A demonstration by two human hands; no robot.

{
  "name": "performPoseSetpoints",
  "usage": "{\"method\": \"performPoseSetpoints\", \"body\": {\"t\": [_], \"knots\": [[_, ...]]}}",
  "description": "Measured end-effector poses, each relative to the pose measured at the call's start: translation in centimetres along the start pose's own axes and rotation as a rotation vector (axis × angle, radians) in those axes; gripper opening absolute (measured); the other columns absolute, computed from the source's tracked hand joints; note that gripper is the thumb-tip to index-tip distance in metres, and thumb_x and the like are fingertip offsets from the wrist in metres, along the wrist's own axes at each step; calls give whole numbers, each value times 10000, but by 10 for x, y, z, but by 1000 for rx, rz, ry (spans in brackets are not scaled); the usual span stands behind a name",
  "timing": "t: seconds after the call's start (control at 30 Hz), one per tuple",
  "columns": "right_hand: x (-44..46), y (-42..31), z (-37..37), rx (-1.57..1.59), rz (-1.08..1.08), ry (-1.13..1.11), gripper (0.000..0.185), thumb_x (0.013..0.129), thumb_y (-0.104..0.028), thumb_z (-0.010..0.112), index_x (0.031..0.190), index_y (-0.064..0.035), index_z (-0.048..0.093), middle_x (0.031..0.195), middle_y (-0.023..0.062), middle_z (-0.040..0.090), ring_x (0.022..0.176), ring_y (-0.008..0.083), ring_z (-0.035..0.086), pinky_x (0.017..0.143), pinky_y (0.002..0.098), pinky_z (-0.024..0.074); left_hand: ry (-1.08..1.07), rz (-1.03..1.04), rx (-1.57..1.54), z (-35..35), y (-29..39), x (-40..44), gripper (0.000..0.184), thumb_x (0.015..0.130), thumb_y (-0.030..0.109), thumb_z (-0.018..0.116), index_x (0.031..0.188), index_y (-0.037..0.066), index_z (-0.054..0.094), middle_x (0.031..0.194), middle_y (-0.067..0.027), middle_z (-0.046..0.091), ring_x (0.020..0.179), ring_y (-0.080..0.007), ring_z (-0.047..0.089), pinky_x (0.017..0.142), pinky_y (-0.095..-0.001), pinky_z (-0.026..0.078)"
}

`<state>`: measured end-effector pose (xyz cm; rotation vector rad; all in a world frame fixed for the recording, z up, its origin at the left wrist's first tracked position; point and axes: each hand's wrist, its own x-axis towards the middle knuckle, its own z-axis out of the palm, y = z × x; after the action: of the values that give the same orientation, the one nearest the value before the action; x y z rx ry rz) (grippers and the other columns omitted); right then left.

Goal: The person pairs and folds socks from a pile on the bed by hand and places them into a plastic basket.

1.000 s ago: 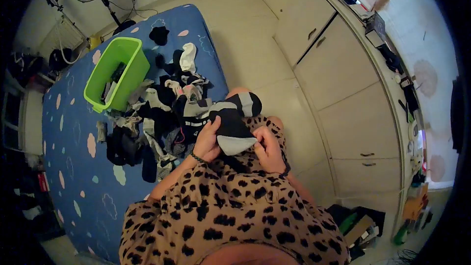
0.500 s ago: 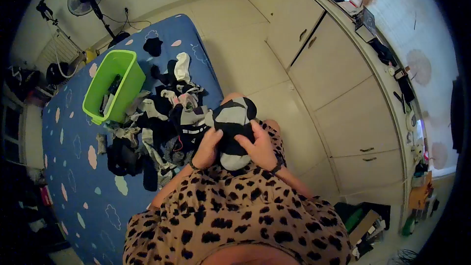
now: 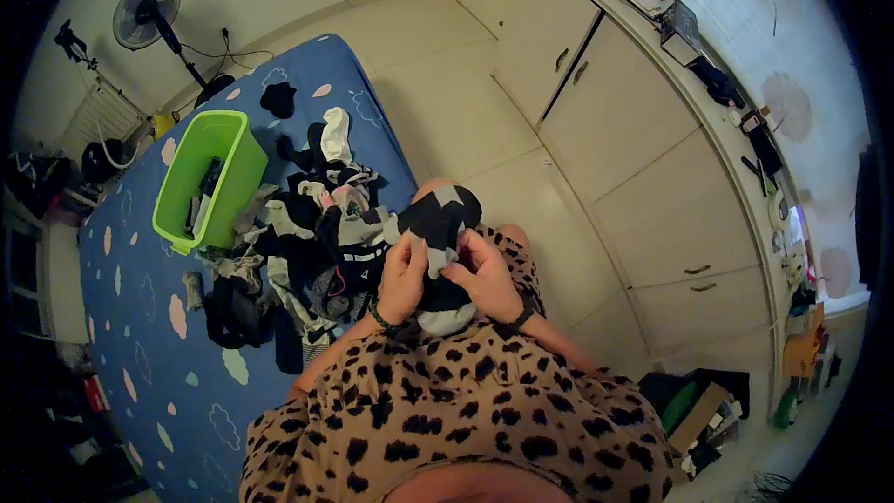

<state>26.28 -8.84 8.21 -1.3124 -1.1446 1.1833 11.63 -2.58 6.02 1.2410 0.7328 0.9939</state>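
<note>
Both bare hands meet above the lap, where they hold some black and light-grey socks of soft cloth [image 3: 436,222] (how many socks there are, I cannot tell with certainty). The left hand [image 3: 401,281] has its fingers closed on the grey edge of this cloth, and the right hand [image 3: 489,281] pinches the same edge from the other side, so the fingertips of the two hands are very near to each other. The black part spreads above the hands toward the knee, and a pale rounded end [image 3: 446,320] shows below them. Under all this is a brown garment with black spots [image 3: 438,401]. A dark beaded bracelet [image 3: 381,318] is around the left wrist, and a dark band [image 3: 523,319] is around the right one.

Beside the left hand, a loose heap of black, grey and white socks [image 3: 296,216] lies on a blue bed sheet with cloud pattern [image 3: 177,410]. At its far end is a plain white sock [image 3: 335,136]; a small black cloth piece [image 3: 277,100] lies apart, farther up. A bright green rectangular plastic bin [image 3: 244,188] stands next to the heap, with some dark and grey items [image 3: 207,194] inside.
</note>
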Motion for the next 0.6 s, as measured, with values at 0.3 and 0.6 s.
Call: {"method": "performPoseSetpoints", "body": {"t": [0.3, 0.6], "knots": [[2, -17, 6, -98, -182, 304, 165, 860, 51, 574, 928, -41, 455, 896, 6, 500, 823, 64, 484, 698, 209, 421, 216, 73, -281, 8, 13, 2, 279, 998, 246, 476, 1088, 10, 595, 1030, -33, 639, 925, -106, 567, 824, -242, 432], [2, -31, 2, -247, -583, 190, 290, 726, 58, 627, 928, -27, 437, 932, 70, 462, 857, 185, 482, 810, 276, 405, 97, 6, -672, 5, 32, 9, 309, 994, 184, 464, 1231, -8, 511, 1174, -99, 592, 1057, -195, 565, 952, -301, 415]]}}
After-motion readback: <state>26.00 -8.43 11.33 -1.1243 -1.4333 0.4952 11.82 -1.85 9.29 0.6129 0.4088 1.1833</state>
